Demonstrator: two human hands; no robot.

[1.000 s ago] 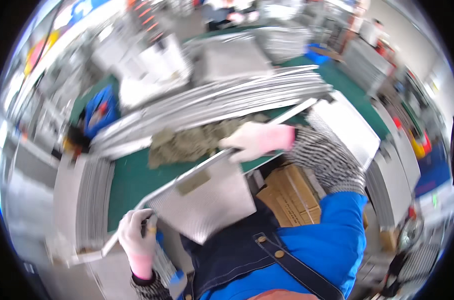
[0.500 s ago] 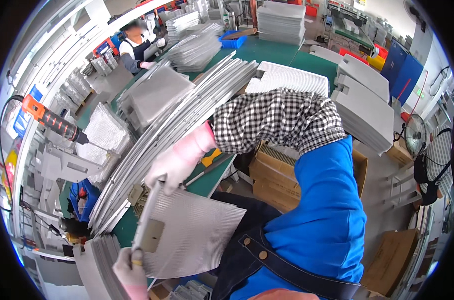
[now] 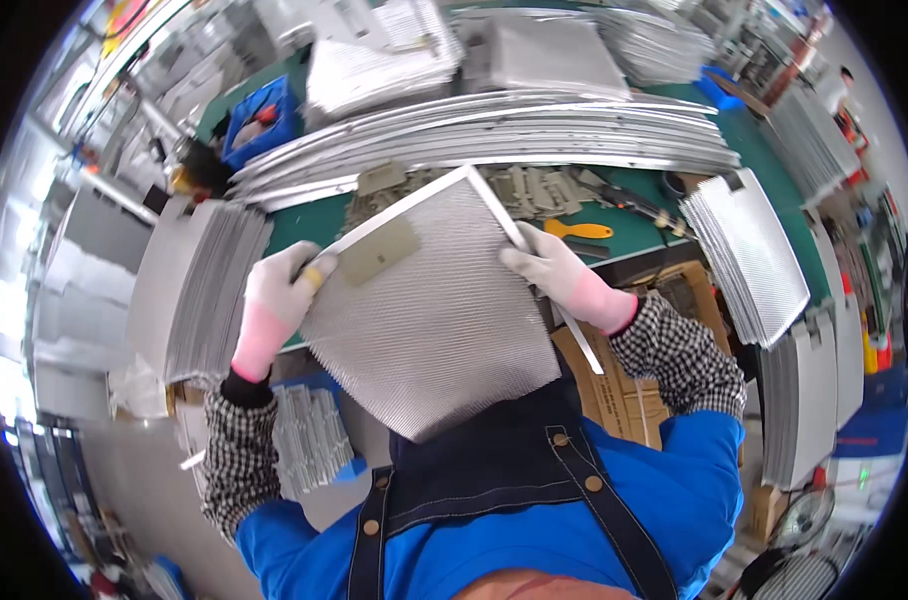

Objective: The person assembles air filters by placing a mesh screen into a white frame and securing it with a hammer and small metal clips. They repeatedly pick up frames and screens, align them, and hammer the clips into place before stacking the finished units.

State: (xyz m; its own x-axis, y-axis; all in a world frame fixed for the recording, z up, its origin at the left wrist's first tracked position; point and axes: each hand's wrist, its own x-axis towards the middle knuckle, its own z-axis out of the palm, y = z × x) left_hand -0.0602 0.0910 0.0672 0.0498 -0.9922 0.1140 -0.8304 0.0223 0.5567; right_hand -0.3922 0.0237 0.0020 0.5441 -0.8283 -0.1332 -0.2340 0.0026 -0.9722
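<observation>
A silvery mesh filter panel [image 3: 434,330] is held up in front of my chest, tilted, one corner pointing away from me. My left hand [image 3: 279,300], in a white and pink glove, is closed on its left edge. A tan rectangular plate [image 3: 379,252] sits in the mesh near that hand. White edging runs along the panel's two far sides. My right hand [image 3: 569,275], gloved alike, pinches the right side where a thin white metal strip [image 3: 586,348] lies along the edge and sticks out below the hand, apart from the mesh.
Long metal strips [image 3: 494,135] lie across the green table [image 3: 629,225]. Small tan plates [image 3: 539,190], a yellow scraper [image 3: 579,230] and a blue bin [image 3: 264,120] are nearby. Panel stacks stand left [image 3: 199,290] and right [image 3: 749,260]. A cardboard box [image 3: 614,390] is below my right arm.
My view has swung left. My right hand has gone from the panel's far end to its right edge, where a thin strip now shows. The panel has turned to lie flatter before me.
</observation>
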